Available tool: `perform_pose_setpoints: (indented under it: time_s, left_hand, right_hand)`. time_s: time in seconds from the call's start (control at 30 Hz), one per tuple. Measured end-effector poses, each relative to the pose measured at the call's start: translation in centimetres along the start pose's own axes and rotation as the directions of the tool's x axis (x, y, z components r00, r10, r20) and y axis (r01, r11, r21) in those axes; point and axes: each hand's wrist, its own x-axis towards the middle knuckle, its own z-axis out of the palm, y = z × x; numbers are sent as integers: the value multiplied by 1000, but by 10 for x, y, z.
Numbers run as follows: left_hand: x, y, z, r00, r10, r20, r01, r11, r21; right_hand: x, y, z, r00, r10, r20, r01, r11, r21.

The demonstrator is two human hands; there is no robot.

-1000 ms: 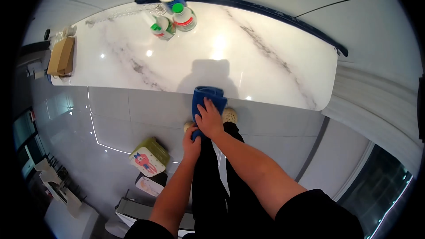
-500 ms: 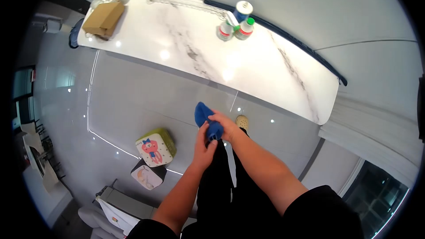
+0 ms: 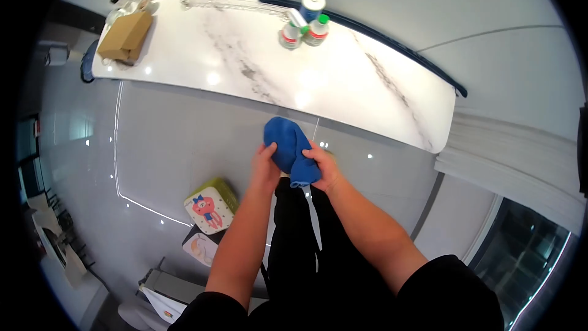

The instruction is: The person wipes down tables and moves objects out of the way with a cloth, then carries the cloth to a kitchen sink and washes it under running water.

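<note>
A folded blue cloth (image 3: pixel 283 141) hangs between my two hands, in front of my legs and short of the counter's near edge. My left hand (image 3: pixel 265 165) grips its left side, the thumb pressed on top. On the right, my right hand (image 3: pixel 323 165) pinches the other side, thumb over the fabric and fingers behind it. The cloth's lower end is bunched near my right hand. Most of the fingers are hidden under the cloth.
Ahead stands a long white marbled counter (image 3: pixel 343 98). On it are a spray bottle (image 3: pixel 290 35), a green-capped bottle (image 3: pixel 316 34), a blue-and-white canister (image 3: pixel 312 6) and a cardboard box (image 3: pixel 126 37). Two printed stools (image 3: pixel 209 209) (image 3: pixel 199 248) stand on the floor at left.
The blue cloth has gone from a bunched bundle to a wider, partly opened shape. Both hands have moved apart and slightly forward, still holding it. The camera view has shifted a little.
</note>
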Motion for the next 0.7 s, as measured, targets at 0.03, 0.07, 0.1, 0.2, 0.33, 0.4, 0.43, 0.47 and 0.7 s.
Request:
perform_pose_setpoints:
  time_s: [0.03,0.07,0.1,0.2,0.33,0.4,0.43,0.47,0.7]
  left_hand:
    - [11,-2,11,1000,-21,5,20,1000,14]
    - [20,-3,20,994,105,36,-111,966,232]
    - [27,-4,33,969,224,100,-245,868,431]
    - [28,-11,86,957,155,245,-267,800,537]
    - [72,-73,99,974,-212,79,147,859,490]
    - [89,-110,111,964,-228,134,121,831,543]
    - [99,-131,121,978,-164,129,49,782,622]
    - [109,-152,132,974,-181,135,57,774,631]
    - [150,-263,259,723,-93,684,-673,125,729]
  right_hand:
    - [-4,-10,-10,999,-53,-13,51,992,-115]
    - [-8,-21,-22,998,-63,-30,60,994,-94]
    - [-11,-40,-26,995,-91,-46,63,904,-423]
    - [-10,-72,-58,980,-160,-117,24,679,-734]
    - [-17,-102,-114,941,-282,-188,77,718,-692]
    - [-32,-117,-146,885,-327,-332,42,765,-643]
    - [-43,-127,-163,859,-311,-407,5,800,-600]
    - [-54,-139,-180,850,-317,-421,8,807,-591]
    - [-96,-218,-296,831,-405,-381,339,912,-231]
